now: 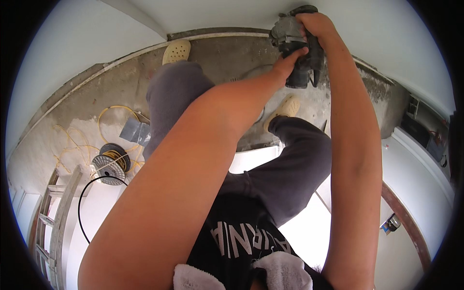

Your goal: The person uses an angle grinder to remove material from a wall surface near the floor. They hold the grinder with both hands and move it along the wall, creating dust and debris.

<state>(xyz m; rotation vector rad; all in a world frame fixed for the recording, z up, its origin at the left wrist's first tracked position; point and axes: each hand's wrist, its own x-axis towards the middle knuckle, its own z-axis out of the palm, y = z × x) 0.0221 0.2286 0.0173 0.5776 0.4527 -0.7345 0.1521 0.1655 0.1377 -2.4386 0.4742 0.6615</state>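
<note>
Both my hands are on a bulky grey and black power tool [293, 33], held at the foot of the white wall at the upper right. Its round black motor end points back toward me. My left hand [290, 63] is closed around the black body on the near side. On the tool's far, upper end, my right hand [316, 25] wraps the handle. The tool's working edge against the wall is hidden, so I cannot make out a blade or disc.
A spool of yellow cable [110, 164] lies at the left with loose loops, next to a grey sheet [136, 130]. Lower left is a ladder [55, 208]. My feet, in cream clogs [177, 50], stand on the dusty concrete floor [212, 55]. Dark items fill a recess [427, 125] at right.
</note>
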